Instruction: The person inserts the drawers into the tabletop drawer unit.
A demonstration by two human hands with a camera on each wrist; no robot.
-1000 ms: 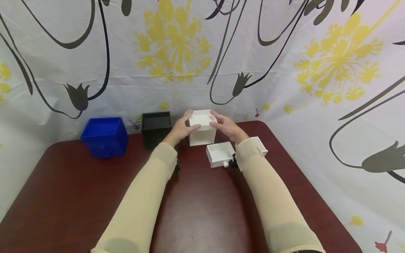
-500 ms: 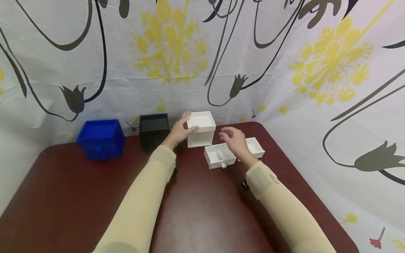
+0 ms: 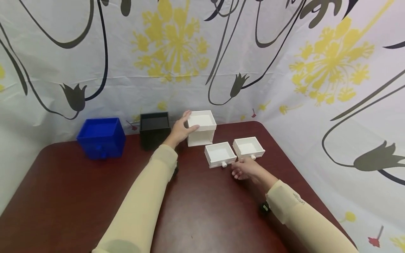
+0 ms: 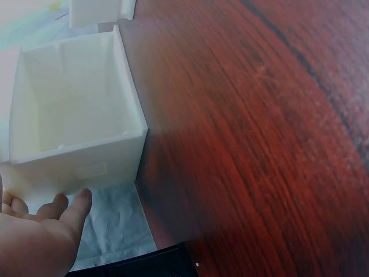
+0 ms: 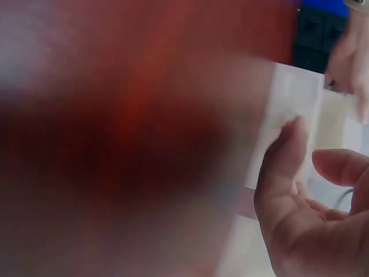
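A small white cabinet (image 3: 202,121) with a recessed top and a hollow front stands at the back of the table. My left hand (image 3: 181,131) holds its left side, thumb at the front upper edge and fingers toward the back. In the left wrist view the left hand (image 4: 43,236) touches the cabinet's outer wall (image 4: 86,167). Two white drawers with round knobs, a left drawer (image 3: 219,154) and a right drawer (image 3: 248,147), lie before it. Just in front of them is my right hand (image 3: 247,169), fingers loosely curled, nothing visible in it.
A black box (image 3: 155,130) stands close to my left hand. Farther left is a blue box (image 3: 101,137) with knobs on its front. A patterned cloth (image 3: 177,91) hangs behind the dark red table (image 3: 202,211) and along its right side.
My right hand has let go of the cabinet's right side and moved right and toward me, past the drawers. The left hand has stayed on the cabinet.
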